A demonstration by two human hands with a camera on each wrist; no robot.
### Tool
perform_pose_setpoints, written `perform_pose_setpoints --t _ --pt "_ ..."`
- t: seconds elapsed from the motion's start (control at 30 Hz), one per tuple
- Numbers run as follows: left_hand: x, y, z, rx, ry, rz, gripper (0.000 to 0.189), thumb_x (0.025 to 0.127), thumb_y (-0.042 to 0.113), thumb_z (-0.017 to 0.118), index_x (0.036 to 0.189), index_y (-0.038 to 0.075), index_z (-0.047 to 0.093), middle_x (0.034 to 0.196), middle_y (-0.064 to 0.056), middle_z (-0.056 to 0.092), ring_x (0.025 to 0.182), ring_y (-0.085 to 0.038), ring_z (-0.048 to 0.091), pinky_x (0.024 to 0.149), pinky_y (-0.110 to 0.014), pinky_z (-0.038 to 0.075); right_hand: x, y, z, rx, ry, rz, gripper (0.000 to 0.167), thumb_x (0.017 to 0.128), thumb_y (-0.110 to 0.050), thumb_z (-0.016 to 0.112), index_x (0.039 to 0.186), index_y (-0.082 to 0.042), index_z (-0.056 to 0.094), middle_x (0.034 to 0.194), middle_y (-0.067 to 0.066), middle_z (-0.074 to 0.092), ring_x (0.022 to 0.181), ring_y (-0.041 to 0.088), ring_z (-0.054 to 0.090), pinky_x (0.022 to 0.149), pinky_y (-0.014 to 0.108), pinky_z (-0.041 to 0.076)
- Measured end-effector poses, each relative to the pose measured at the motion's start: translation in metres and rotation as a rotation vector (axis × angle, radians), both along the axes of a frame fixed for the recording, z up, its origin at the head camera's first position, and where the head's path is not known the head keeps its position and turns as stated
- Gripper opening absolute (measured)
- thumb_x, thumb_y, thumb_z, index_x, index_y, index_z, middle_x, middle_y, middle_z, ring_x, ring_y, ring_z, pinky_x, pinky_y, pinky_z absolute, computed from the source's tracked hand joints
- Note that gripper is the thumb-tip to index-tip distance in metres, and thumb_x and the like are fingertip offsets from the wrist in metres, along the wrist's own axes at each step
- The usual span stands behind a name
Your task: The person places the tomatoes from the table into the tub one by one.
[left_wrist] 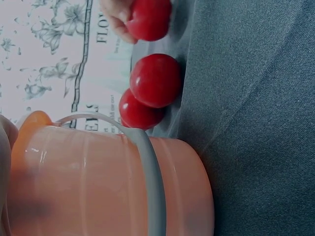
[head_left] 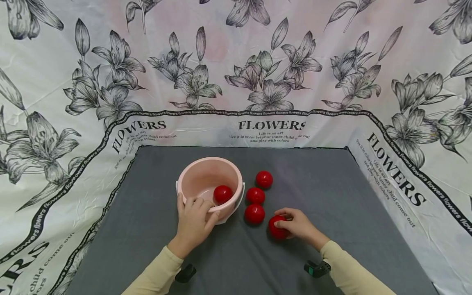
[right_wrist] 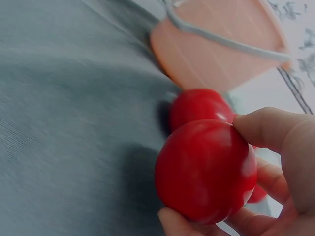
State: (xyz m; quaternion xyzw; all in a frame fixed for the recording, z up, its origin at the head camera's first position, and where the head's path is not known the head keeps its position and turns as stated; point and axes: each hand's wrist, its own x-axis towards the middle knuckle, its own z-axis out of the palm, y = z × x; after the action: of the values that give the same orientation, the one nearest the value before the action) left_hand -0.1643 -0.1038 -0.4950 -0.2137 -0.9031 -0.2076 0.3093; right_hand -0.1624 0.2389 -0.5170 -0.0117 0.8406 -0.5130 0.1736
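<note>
A pink bucket (head_left: 210, 164) with a white handle (left_wrist: 152, 187) stands upright on the grey cloth. Its near rim is gripped by my left hand (head_left: 193, 223), fingers over the edge. Inside the bucket lies one shiny red ball (head_left: 223, 194). To the right of the bucket, my right hand (head_left: 296, 224) holds another red ball (right_wrist: 204, 169) between thumb and fingers. Whether that ball touches the cloth I cannot tell. Between the bucket and the right hand three more red balls rest in a rough line: a far one (head_left: 264, 179), a middle one (head_left: 255, 196) and a near one (head_left: 254, 214).
Grey cloth (head_left: 313, 176) covers the table, with slight wrinkles near the front. White flower-printed fabric (head_left: 265, 129) rises behind it and along both sides. Dark bands with small devices sit at the left wrist (head_left: 185, 273) and right wrist (head_left: 317, 268).
</note>
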Motion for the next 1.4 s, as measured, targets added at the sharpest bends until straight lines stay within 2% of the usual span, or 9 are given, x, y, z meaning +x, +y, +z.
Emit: perform_pose_setpoints --t 0.27,0.5,0.8,0.93,1.03,1.13,1.23,1.4 --pt "0.0 0.0 0.0 -0.003 0.01 -0.002 0.018 0.087 0.033 0.069 0.088 0.015 0.067 0.082 -0.007 0.066 0.095 -0.033 0.059 0.107 -0.082 0.025 -0.026 0.016 0.035 -0.005 0.033 -0.108 0.046 0.096 -0.021 0.067 0.136 0.001 0.057 0.133 0.028 0.059 0.103 0.027 0.067 0.075 0.044 0.064" --pt "-0.001 -0.003 -0.003 -0.008 0.012 0.009 0.019 0.086 0.033 0.07 0.09 0.014 0.068 0.084 -0.007 0.067 0.096 -0.031 0.058 0.107 -0.082 0.025 -0.058 0.014 0.075 -0.008 0.069 -0.105 0.049 0.098 -0.021 0.064 0.142 -0.002 0.053 0.142 0.029 0.054 0.113 0.035 0.064 0.081 0.045 0.064" --pt "-0.002 -0.004 -0.004 -0.01 0.014 0.007 0.019 0.086 0.034 0.07 0.09 0.015 0.067 0.085 -0.007 0.068 0.097 -0.031 0.058 0.108 -0.082 0.026 -0.091 -0.023 0.131 -0.085 0.093 -0.048 0.048 0.099 -0.021 0.063 0.142 -0.005 0.053 0.143 0.025 0.054 0.112 0.033 0.065 0.08 0.042 0.064" --pt "-0.001 -0.003 -0.002 -0.005 0.018 0.005 0.019 0.086 0.033 0.07 0.089 0.014 0.067 0.084 -0.007 0.067 0.096 -0.032 0.059 0.107 -0.082 0.026 -0.099 -0.051 0.148 -0.093 0.105 -0.017 0.045 0.098 -0.021 0.064 0.14 -0.008 0.056 0.14 0.022 0.059 0.102 0.027 0.067 0.078 0.042 0.064" --pt "-0.002 -0.003 -0.002 -0.005 0.026 0.003 0.018 0.086 0.032 0.07 0.088 0.014 0.067 0.083 -0.007 0.066 0.095 -0.033 0.059 0.107 -0.083 0.026 -0.102 -0.076 0.155 -0.1 0.11 0.008 0.043 0.097 -0.02 0.065 0.138 -0.009 0.058 0.138 0.021 0.061 0.1 0.028 0.068 0.075 0.042 0.064" --pt "-0.002 -0.002 -0.003 -0.005 0.032 0.002 0.017 0.086 0.031 0.069 0.087 0.014 0.066 0.082 -0.007 0.065 0.094 -0.033 0.059 0.106 -0.082 0.027 -0.105 -0.099 0.158 -0.141 0.091 0.031 0.042 0.097 -0.016 0.066 0.137 -0.009 0.06 0.14 0.02 0.059 0.11 0.033 0.066 0.075 0.042 0.065" --pt "-0.002 -0.002 -0.003 0.0 0.028 -0.003 0.017 0.086 0.031 0.069 0.087 0.014 0.066 0.082 -0.007 0.066 0.095 -0.033 0.058 0.107 -0.082 0.027 -0.107 -0.121 0.157 -0.164 0.065 0.042 0.041 0.096 -0.015 0.066 0.137 -0.011 0.061 0.142 0.018 0.059 0.119 0.037 0.064 0.079 0.045 0.064" --pt "-0.001 -0.001 0.0 0.006 0.013 -0.01 0.02 0.087 0.033 0.07 0.089 0.014 0.067 0.084 -0.007 0.067 0.096 -0.033 0.059 0.107 -0.082 0.027 -0.107 -0.15 0.149 -0.134 0.072 0.071 0.042 0.095 -0.017 0.068 0.136 -0.014 0.063 0.141 0.017 0.062 0.12 0.037 0.065 0.085 0.051 0.062"
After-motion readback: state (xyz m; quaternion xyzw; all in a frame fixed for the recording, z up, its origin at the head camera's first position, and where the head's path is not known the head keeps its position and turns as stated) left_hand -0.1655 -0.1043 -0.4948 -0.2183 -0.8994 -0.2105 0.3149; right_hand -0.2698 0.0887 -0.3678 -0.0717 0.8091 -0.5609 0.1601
